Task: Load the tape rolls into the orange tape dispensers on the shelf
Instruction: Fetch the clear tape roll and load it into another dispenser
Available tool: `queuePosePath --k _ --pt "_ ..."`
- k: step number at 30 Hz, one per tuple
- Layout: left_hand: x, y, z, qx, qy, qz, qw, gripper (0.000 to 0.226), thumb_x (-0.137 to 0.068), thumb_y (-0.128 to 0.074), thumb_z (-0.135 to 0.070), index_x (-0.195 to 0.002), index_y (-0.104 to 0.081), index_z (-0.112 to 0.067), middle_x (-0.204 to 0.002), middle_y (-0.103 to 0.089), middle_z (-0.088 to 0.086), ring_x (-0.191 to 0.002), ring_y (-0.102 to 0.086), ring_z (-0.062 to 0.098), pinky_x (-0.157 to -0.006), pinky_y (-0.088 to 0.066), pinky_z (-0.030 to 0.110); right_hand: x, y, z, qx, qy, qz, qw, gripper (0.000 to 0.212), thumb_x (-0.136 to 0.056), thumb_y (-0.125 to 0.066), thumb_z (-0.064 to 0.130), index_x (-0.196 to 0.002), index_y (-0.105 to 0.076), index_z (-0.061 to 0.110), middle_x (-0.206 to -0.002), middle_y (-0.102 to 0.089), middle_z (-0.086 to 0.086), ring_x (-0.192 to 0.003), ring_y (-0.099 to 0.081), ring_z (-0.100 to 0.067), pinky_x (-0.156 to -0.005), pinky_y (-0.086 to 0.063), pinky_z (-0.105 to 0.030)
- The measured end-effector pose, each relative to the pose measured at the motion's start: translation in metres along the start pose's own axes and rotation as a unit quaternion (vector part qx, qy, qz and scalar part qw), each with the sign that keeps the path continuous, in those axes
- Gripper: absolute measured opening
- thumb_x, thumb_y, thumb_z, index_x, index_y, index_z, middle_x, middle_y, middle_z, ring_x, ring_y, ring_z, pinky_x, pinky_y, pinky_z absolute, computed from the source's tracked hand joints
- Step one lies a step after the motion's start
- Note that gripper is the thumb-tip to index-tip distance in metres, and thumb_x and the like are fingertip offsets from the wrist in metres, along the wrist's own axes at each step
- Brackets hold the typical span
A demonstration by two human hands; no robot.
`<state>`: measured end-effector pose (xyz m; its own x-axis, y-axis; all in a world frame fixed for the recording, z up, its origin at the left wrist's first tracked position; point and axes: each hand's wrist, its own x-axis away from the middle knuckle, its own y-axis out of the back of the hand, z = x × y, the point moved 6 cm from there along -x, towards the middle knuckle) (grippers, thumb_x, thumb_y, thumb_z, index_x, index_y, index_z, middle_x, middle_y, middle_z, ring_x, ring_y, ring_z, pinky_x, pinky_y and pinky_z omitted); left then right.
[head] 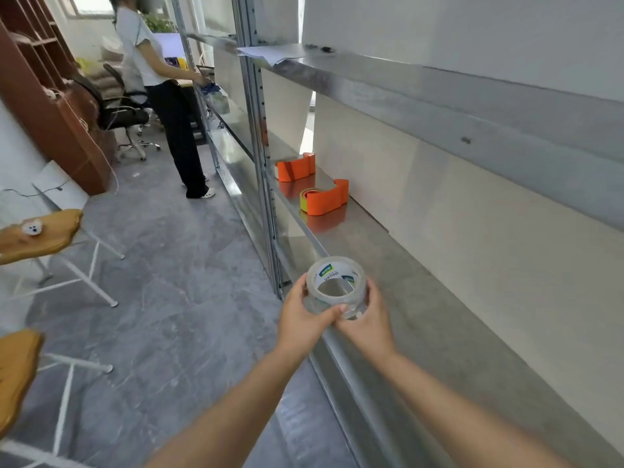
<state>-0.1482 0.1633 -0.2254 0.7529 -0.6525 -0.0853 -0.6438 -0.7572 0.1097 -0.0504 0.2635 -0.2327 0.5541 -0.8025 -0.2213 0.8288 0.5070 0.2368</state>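
Observation:
A clear tape roll (334, 288) with a white printed core is held over the front edge of the metal shelf (422, 298). My left hand (304, 319) grips its left side and my right hand (368, 315) grips its right side, thumbs meeting at the roll's near face. Farther along the shelf lie two orange tape dispensers. The nearer dispenser (326, 197) has a yellowish roll sitting in it. The farther dispenser (297, 167) lies on its side beside the upright post.
A steel upright post (263, 163) divides the shelving. An upper shelf (439, 96) carries papers. On the left stand wooden-topped stools (40, 234). A person (158, 96) stands by the far shelving near an office chair (121, 113). Grey floor spreads on the left.

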Motion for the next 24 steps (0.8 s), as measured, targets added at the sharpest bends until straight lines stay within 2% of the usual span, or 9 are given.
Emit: queuePosePath --k 1,3,5,9,13,18,21,24 --pt "-0.007 0.001 0.001 0.002 0.003 -0.007 1.000 0.072 -0.046 -0.085 -0.040 -0.111 -0.053 -0.046 -0.118 -0.061 -0.019 -0.114 -0.054 -0.003 -0.085 -0.038 0.004 -0.009 -0.003 -0.001 -0.001 0.006 0.004 1.000 0.072 -0.047 -0.078 0.034 -0.112 -0.048 0.045 -0.108 -0.058 0.025 -0.100 -0.055 0.015 -0.081 -0.043 -0.004" --pt "-0.021 0.002 0.004 0.008 0.007 -0.019 1.000 0.070 -0.049 -0.085 -0.035 -0.109 -0.052 -0.047 -0.118 -0.061 -0.020 -0.113 -0.053 -0.006 -0.080 -0.036 -0.003 -0.024 -0.009 -0.003 -0.001 0.011 0.008 1.000 0.070 -0.046 -0.078 0.034 -0.105 -0.045 0.051 -0.102 -0.055 0.034 -0.097 -0.053 0.021 -0.075 -0.039 0.003" --pt "-0.035 0.004 0.005 0.010 0.006 -0.024 1.000 0.072 -0.050 -0.085 -0.032 -0.113 -0.052 -0.044 -0.120 -0.062 -0.016 -0.114 -0.054 -0.003 -0.080 -0.036 -0.005 -0.038 -0.017 -0.006 0.000 0.007 0.010 1.000 0.071 -0.045 -0.078 0.035 -0.105 -0.044 0.050 -0.100 -0.055 0.034 -0.096 -0.053 0.021 -0.073 -0.039 0.003" --pt "-0.066 0.012 0.008 0.001 0.003 -0.029 1.000 0.064 -0.050 -0.085 -0.032 -0.102 -0.054 -0.053 -0.114 -0.063 -0.021 -0.108 -0.055 -0.010 -0.079 -0.035 -0.005 -0.066 -0.035 -0.014 0.001 0.000 0.022 1.000 0.070 -0.044 -0.077 0.036 -0.103 -0.044 0.052 -0.100 -0.055 0.035 -0.095 -0.053 0.021 -0.072 -0.039 0.003" --pt "-0.100 0.026 0.014 0.004 0.004 -0.029 1.000 0.065 -0.051 -0.086 -0.030 -0.104 -0.053 -0.052 -0.115 -0.063 -0.020 -0.109 -0.055 -0.010 -0.080 -0.035 -0.005 -0.095 -0.059 -0.016 0.009 -0.011 0.024 1.000 0.071 -0.044 -0.077 0.037 -0.103 -0.042 0.057 -0.101 -0.054 0.034 -0.095 -0.053 0.022 -0.071 -0.038 0.004" --pt "-0.159 0.056 0.027 0.006 -0.003 -0.015 1.000 0.067 -0.052 -0.086 -0.024 -0.105 -0.054 -0.050 -0.111 -0.063 -0.024 -0.104 -0.055 -0.015 -0.080 -0.036 -0.005 -0.139 -0.104 -0.016 0.004 -0.020 0.014 1.000 0.072 -0.044 -0.078 0.035 -0.105 -0.043 0.052 -0.106 -0.055 0.028 -0.098 -0.052 0.020 -0.072 -0.039 0.003" --pt "-0.203 0.080 0.035 0.008 -0.003 0.008 1.000 0.069 -0.053 -0.087 -0.022 -0.108 -0.053 -0.048 -0.113 -0.063 -0.022 -0.105 -0.055 -0.015 -0.080 -0.037 -0.003 -0.168 -0.139 -0.015 0.001 -0.036 -0.006 0.999 0.081 -0.043 -0.079 0.036 -0.115 -0.043 0.042 -0.112 -0.054 0.022 -0.101 -0.053 0.015 -0.077 -0.040 0.000" --pt "-0.253 0.105 0.039 -0.004 -0.009 0.033 0.999 0.069 -0.050 -0.087 -0.025 -0.104 -0.054 -0.052 -0.106 -0.064 -0.030 -0.103 -0.055 -0.017 -0.080 -0.040 -0.001 -0.200 -0.175 -0.015 0.010 -0.048 -0.033 0.998 0.088 -0.047 -0.083 0.028 -0.124 -0.042 0.028 -0.121 -0.054 0.009 -0.109 -0.055 -0.002 -0.089 -0.044 -0.017"
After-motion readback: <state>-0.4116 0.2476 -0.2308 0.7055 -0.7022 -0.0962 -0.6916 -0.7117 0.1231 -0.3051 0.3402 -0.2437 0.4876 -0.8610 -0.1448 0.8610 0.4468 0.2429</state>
